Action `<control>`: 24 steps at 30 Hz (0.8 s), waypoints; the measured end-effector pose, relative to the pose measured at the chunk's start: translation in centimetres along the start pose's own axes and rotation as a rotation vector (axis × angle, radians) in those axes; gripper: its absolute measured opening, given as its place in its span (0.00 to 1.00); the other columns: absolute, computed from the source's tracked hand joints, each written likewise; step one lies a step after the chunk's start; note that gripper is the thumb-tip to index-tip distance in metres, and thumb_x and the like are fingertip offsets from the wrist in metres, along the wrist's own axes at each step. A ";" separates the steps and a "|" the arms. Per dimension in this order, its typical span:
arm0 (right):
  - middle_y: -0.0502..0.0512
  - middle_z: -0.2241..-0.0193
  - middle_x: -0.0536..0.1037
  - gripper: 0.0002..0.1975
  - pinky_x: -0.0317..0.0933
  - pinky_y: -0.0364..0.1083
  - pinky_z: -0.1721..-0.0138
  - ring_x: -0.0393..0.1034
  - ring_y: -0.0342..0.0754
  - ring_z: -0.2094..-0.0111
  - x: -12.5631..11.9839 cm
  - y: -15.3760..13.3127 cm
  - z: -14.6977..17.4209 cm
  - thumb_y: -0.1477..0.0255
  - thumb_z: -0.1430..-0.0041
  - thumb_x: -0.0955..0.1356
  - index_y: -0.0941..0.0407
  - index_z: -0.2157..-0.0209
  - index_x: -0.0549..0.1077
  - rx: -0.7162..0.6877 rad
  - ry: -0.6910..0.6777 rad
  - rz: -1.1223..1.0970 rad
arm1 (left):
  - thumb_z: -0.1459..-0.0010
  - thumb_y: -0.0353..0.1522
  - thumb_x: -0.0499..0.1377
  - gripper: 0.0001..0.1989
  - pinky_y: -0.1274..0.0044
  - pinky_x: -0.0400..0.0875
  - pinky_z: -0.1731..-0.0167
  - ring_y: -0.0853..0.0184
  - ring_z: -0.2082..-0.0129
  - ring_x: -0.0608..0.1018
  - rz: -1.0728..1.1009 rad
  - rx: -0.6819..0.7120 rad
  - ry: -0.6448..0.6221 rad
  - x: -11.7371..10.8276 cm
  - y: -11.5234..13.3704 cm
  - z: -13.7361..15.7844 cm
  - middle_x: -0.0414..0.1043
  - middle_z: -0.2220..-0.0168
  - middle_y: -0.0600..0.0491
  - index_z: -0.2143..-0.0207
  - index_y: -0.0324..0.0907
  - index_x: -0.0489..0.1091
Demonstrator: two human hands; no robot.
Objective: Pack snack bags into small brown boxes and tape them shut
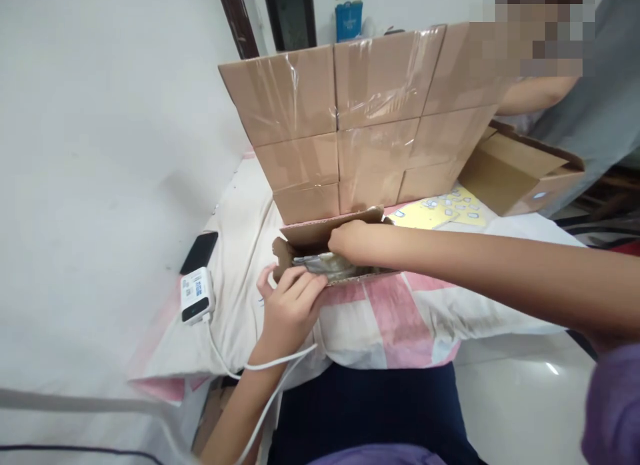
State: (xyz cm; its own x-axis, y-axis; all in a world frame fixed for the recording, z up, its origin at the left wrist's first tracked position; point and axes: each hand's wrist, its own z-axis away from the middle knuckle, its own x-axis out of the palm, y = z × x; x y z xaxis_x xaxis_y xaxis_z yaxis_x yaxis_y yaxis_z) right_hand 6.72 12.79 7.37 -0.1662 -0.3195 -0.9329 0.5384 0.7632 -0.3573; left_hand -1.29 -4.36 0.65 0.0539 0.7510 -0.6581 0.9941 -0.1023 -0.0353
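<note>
An open cardboard box point(320, 233) stands at the near edge of the cloth-covered surface, with clear plastic-wrapped contents point(320, 262) inside. My left hand point(293, 298) holds the box's near left edge, its fingers bent over the rim and its thumb at the corner. Reaching in from the right, my right hand point(353, 243) is down inside the box. Its fingers are curled and hidden behind the hand and the box wall, so I cannot make out what they grip. A white cable point(280, 363) crosses my left wrist.
Taped cardboard boxes point(377, 125) are stacked behind the open box. Another open carton point(525, 172) stands at the right, near a person's arm point(537, 95). Yellow printed sheets point(445, 208) lie between. A white power bank point(197, 295) and a black phone point(199, 253) are at the left.
</note>
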 end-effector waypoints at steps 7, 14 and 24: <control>0.60 0.65 0.82 0.19 0.65 0.54 0.55 0.77 0.56 0.58 -4.6 7.5 11.2 0.58 0.29 0.61 0.49 0.62 0.81 -0.131 0.502 -0.134 | 0.45 0.26 0.66 0.09 0.54 0.69 0.39 0.45 0.29 0.55 0.379 -0.166 0.045 0.4 -1.4 0.7 0.54 0.34 0.42 0.61 0.43 0.72; 0.59 0.40 0.72 0.21 0.58 0.60 0.39 0.66 0.58 0.40 5.6 10.9 11.8 0.59 0.27 0.57 0.49 0.48 0.77 -0.211 0.500 -0.475 | 0.39 0.28 0.61 0.03 0.64 0.75 0.45 0.57 0.41 0.72 0.400 -0.183 0.032 2.1 -3.0 -1.0 0.65 0.41 0.43 0.61 0.42 0.72; 0.62 0.31 0.55 0.47 0.57 0.62 0.39 0.53 0.61 0.33 4.4 11.1 6.1 0.72 0.44 0.70 0.46 0.28 0.44 -0.206 0.631 -0.568 | 0.34 0.36 0.52 0.34 0.42 0.39 0.35 0.49 0.28 0.49 0.080 -0.441 -0.349 4.7 -3.8 -4.5 0.54 0.29 0.47 0.28 0.50 0.45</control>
State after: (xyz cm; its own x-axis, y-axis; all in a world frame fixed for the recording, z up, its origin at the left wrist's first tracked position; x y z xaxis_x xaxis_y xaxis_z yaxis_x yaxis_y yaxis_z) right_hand 16.96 16.42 -0.47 -0.8235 -0.3580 -0.4402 0.0853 0.6890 -0.7198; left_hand -4.44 2.45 1.06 0.1707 0.4846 -0.8579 0.9375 0.1881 0.2928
